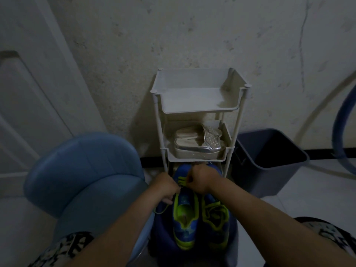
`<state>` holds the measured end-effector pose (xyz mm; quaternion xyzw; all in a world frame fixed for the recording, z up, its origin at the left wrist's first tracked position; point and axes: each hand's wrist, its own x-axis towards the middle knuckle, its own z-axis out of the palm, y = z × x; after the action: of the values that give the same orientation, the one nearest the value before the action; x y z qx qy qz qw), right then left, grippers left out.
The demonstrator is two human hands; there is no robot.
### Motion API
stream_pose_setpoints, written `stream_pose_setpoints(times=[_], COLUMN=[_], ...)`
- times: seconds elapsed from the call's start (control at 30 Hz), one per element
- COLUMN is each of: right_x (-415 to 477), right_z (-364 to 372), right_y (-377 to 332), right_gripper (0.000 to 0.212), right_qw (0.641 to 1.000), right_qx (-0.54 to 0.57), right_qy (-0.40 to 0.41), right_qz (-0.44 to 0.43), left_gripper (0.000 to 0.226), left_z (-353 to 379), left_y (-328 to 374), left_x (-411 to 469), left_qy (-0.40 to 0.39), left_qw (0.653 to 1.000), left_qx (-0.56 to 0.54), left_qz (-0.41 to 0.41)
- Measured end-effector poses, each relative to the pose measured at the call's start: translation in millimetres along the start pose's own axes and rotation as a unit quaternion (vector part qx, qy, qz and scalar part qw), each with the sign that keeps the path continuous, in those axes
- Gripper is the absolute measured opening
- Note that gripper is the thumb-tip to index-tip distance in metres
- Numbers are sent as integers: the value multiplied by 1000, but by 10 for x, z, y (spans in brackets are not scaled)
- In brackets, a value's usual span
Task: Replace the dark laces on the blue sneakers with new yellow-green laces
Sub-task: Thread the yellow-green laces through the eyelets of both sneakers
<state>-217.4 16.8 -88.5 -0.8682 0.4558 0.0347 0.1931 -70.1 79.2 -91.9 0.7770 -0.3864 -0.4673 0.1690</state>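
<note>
Forearms: the left forearm (123, 228) and right forearm (260, 212) are reaching forward from the bottom edge, bare, between knees in patterned shorts (63, 247).
Left hand: the left hand (165, 189) is curling its fingers and pinching the yellow-green lace (182, 180). A loose end is trailing down from it past the left edge of the dark blue base (163, 234).
Right hand: the right hand (202, 180) is closing its fingers on the same lace at the upper eyelets, just beside the left hand.
Left sneaker: the left sneaker (185, 226) is sitting on the dark blue base, toe towards the rack and heel towards the camera, with its mouth gaping.
Right sneaker: the right sneaker (217, 224) is lying touching it on the right side of the base, and is showing yellow-green lacing too.
Base: I cannot tell what this dark blue thing is.
Rack: the white rack (238, 120) is standing against the wall, with silver sandals (198, 145) resting on its middle shelf.
Surroundings: a blue chair (82, 166) is standing to the left and a dark bin (269, 170) to the right of the rack.
</note>
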Motion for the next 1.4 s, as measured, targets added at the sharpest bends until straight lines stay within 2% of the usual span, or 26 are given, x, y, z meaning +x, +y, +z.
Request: stream_pose_setpoints(times=[0.1,0.33,0.73,1.0,1.27,1.33,1.4], right_x=[11,29,22,40,45,47,62], right_z=[54,177,216,262,237,215,184], right_y=[-26,-106,-196,-198,-213,-218,-218], right_gripper=[22,26,18,28,26,24,23], right_qw=[999,997,997,996,997,997,998], right_qx=[-30,-61,-72,-66,-63,-64,-54], right_qy=[13,38,22,36,23,21,23], right_qz=[-9,-19,-25,-40,-38,-33,-26], left_gripper=[14,24,25,25,17,18,23], left_z=[-6,-45,-91,-90,-65,-120,-248], left_y=[-12,-91,-125,-139,-192,-177,-138], left_x=[2,99,111,79,78,55,80], left_qy=[-10,-23,-51,-55,-38,-32,18], left_qw=[999,998,994,992,999,999,994], left_qx=[-36,-59,-92,-107,-31,25,99], left_qz=[-17,-28,-22,-34,-1,11,35])
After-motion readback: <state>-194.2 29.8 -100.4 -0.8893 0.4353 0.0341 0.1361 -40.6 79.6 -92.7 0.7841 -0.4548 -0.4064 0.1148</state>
